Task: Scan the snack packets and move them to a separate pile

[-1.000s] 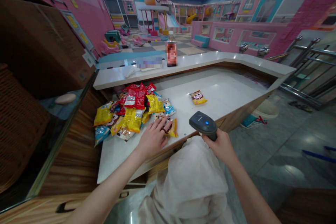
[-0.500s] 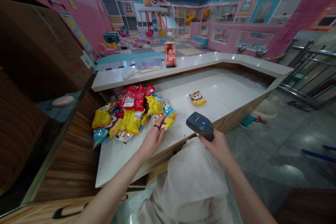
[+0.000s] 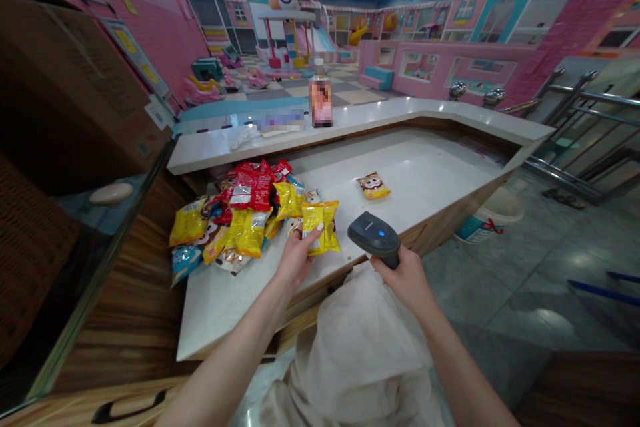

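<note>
Between the thumb and fingers of my left hand is a yellow snack bag, its back with the seam and printed label facing up. My right hand is wrapped round the handle of a dark barcode scanner, whose blue light is lit. The scanner head points left, towards the held bag but apart from it. Left of my left hand lies a heap of snack bags in red, yellow and blue. One brown-and-yellow snack bag lies alone beyond the scanner.
The white counter has a raised ledge along its back, with a bottle on it. A cardboard box stands at the left. A white bucket is on the floor at the right.
My left hand has lifted a yellow bag from the heap's right edge and turned its back up. The scanner stays in my right hand, nearly unmoved.
</note>
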The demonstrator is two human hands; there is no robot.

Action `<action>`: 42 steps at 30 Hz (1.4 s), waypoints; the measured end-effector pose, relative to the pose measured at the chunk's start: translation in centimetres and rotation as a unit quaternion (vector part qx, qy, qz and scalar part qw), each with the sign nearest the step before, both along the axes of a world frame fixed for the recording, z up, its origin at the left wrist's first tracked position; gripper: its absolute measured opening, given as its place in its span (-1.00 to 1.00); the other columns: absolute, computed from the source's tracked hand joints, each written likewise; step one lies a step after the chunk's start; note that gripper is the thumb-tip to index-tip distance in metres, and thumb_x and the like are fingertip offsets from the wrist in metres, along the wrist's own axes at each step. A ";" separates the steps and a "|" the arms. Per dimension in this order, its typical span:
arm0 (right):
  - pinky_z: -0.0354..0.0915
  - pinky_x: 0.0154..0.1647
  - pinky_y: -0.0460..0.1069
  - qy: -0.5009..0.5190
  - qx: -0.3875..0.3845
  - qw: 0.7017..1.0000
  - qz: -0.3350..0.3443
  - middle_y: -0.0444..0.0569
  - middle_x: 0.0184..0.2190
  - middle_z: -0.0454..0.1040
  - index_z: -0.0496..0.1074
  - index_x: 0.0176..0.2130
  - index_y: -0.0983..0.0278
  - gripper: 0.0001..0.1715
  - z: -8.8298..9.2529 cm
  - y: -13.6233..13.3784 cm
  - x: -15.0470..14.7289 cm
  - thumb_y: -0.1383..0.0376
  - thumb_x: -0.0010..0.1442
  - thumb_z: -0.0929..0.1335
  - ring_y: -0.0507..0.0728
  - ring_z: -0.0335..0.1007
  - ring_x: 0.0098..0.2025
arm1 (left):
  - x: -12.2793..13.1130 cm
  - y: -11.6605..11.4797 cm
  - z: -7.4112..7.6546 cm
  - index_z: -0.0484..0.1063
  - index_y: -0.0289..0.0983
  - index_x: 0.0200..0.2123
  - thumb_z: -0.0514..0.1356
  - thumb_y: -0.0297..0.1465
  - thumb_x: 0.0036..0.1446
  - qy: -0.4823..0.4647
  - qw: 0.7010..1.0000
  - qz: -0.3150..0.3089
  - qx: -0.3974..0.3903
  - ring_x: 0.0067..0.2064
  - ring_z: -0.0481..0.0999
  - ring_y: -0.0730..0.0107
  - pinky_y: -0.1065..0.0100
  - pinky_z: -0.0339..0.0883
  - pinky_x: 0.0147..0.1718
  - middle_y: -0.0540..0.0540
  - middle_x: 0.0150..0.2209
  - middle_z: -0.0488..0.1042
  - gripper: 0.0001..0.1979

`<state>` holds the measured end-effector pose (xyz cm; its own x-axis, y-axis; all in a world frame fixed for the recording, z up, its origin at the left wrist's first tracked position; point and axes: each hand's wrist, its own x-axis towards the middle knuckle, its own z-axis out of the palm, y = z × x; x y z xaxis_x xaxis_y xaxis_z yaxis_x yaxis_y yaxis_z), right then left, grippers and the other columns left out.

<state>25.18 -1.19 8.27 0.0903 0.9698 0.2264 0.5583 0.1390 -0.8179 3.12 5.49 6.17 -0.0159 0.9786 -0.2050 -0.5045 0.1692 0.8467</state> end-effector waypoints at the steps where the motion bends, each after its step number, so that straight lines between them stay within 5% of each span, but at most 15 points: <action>1: 0.31 -0.48 -0.05 0.001 0.000 1.000 0.000 -0.04 -0.58 0.54 0.50 -0.35 0.28 -0.77 0.0 0.0 0.0 0.16 0.10 0.37 0.22 0.52 -0.46 | 0.1 0.1 0.2 0.45 -0.29 0.02 0.45 -0.40 -0.05 0.001 1.000 -0.004 0.003 -0.08 0.63 0.16 0.26 0.52 -0.08 -0.20 -0.08 0.62 -0.47; 17: 0.30 -0.50 -0.06 0.006 0.002 1.000 -0.002 -0.03 -0.56 0.55 0.49 -0.34 0.29 -0.77 -0.2 -0.1 0.2 0.16 0.12 0.38 0.21 0.52 -0.46 | 1.0 1.9 1.3 0.47 -0.25 0.05 0.47 -0.48 -0.12 0.004 0.999 -0.036 -0.027 -0.15 0.65 0.16 0.26 0.55 -0.16 -0.19 -0.09 0.63 -0.40; 23: 0.29 -0.52 -0.07 0.006 -0.002 1.000 0.008 -0.04 -0.56 0.56 0.52 -0.29 0.30 -0.75 -0.1 -0.3 0.0 0.17 0.12 0.37 0.20 0.52 -0.47 | 1.7 2.5 1.6 0.50 -0.31 0.00 0.38 -0.45 0.03 -0.038 0.997 -0.045 -0.044 -0.09 0.64 0.13 0.23 0.55 -0.10 -0.21 -0.08 0.63 -0.59; 30: 0.33 -0.44 -0.05 -0.005 -0.009 1.000 0.014 -0.01 -0.48 0.61 0.53 -0.29 0.30 -0.77 0.1 -0.7 -0.6 0.19 0.13 0.37 0.22 0.55 -0.40 | 2.3 2.9 1.4 0.43 -0.29 0.09 0.36 -0.49 0.07 -0.062 0.997 -0.040 -0.002 -0.07 0.64 0.17 0.17 0.52 -0.02 -0.22 -0.02 0.60 -0.52; 42: 0.38 -0.22 0.03 -0.044 -0.014 0.999 0.020 0.06 -0.33 0.65 0.52 -0.20 0.28 -0.75 -0.2 -1.0 -1.4 0.21 0.14 0.37 0.29 0.58 -0.24 | 2.6 3.2 2.0 0.47 -0.38 0.05 0.19 -0.34 0.29 -0.128 0.988 -0.083 0.020 0.11 0.53 0.12 0.10 0.37 0.17 -0.26 0.02 0.57 -0.68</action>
<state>23.74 -2.19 8.03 0.0322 0.9783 0.2045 0.6233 0.1403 -0.7693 5.76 8.70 8.19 0.1921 0.9711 -0.1418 -0.6711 0.2354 0.7030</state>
